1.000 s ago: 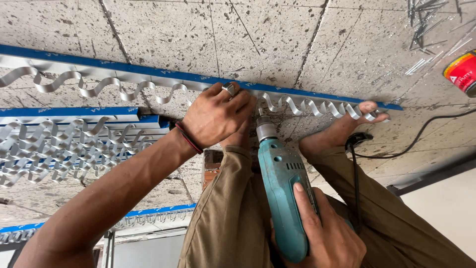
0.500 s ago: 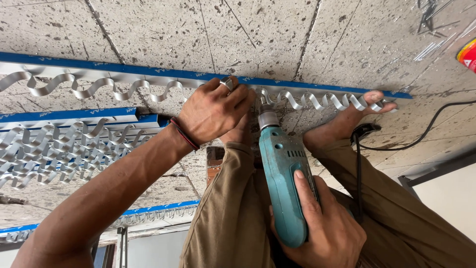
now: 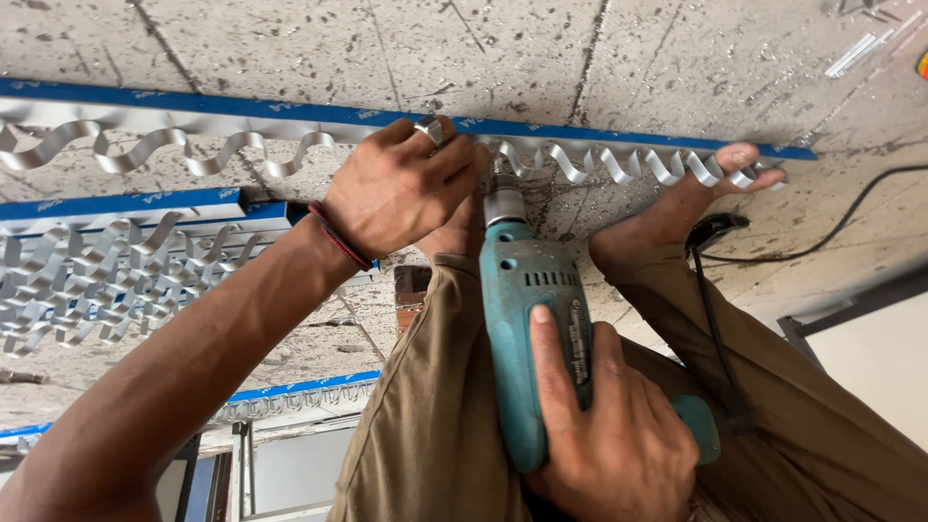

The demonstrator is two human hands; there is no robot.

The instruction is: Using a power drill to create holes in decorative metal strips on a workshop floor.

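A small dark nameplate label (image 3: 578,333) sits on the side of the teal drill (image 3: 527,290). It is an upright rounded patch with pale print too small to make out, just beside the forefinger lying along the body. Above the drill's nose, a blue film band (image 3: 242,108) with tiny pale printed marks runs along the long metal strip (image 3: 599,162). A second blue printed band (image 3: 116,205) lies left of the drill. Far to the drill's upper right, at the picture's edge, a sliver of a red and yellow container (image 3: 923,64) shows, mostly cut off.

Single head-worn view, looking steeply down, close above the floor (image 3: 290,58)
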